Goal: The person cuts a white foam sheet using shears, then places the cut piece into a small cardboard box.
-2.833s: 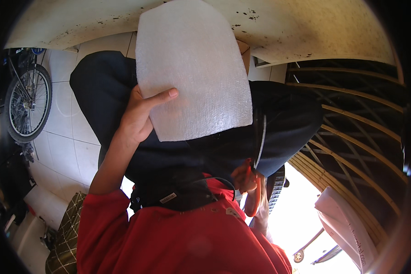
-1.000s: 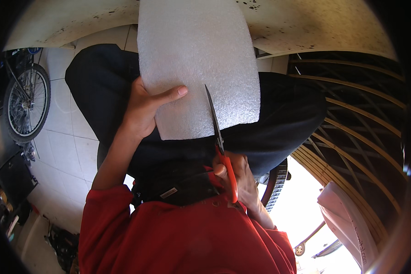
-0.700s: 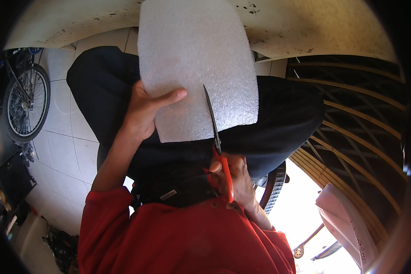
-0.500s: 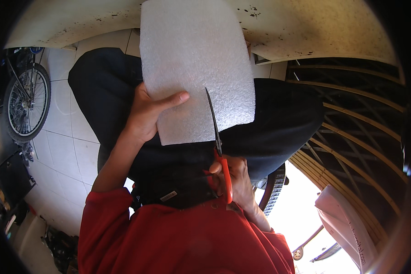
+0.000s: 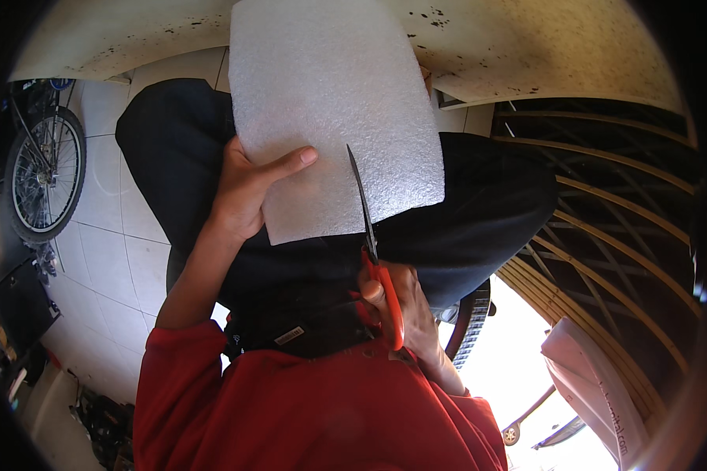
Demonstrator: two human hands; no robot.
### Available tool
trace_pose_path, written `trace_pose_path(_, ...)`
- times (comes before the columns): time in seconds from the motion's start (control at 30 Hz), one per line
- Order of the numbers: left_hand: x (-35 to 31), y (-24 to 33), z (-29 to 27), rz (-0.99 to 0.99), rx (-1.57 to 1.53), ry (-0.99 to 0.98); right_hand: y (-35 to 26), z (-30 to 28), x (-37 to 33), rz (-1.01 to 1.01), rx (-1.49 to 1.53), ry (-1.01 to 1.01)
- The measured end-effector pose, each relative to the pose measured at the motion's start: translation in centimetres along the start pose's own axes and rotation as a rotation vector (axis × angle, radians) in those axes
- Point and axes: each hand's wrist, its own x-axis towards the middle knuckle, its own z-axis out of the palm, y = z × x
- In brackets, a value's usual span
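Note:
A white foam sheet (image 5: 338,86) spans from the pale surface at the top down over my lap. My left hand (image 5: 247,184) grips its lower left edge, thumb on top and the fingers hidden beneath. In my right hand (image 5: 408,302) is a pair of scissors (image 5: 390,302) with red handles and dark blades. One blade lies over the sheet, its tip well inside the lower edge; the other blade is hidden under the foam.
Above my knees hangs a pale, stained panel (image 5: 526,55). A bicycle wheel (image 5: 47,177) stands on the tiled floor (image 5: 102,184) at left. At right are a slatted folding gate (image 5: 605,204) and a pinkish cloth or bag (image 5: 593,392).
The foam sheet has shifted slightly up and left at its left edge, with my left hand. The scissors' tip has moved slightly up and left.

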Motion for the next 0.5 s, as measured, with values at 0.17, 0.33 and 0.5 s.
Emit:
trace_pose_path(0.17, -0.4, -0.4, 0.4, 0.011, 0.090, -0.058, 0.3, -0.2, 0.6, 0.012, -0.012, 0.017)
trace_pose_path(0.33, -0.6, -0.7, 0.5, -0.005, 0.078, -0.096, 0.0, -0.4, 1.6, -0.019, 0.013, 0.039)
trace_pose_path(0.5, -0.4, -0.5, 0.4, -0.037, 0.038, -0.099, -0.2, 0.4, 1.8, 0.004, 0.075, 0.082)
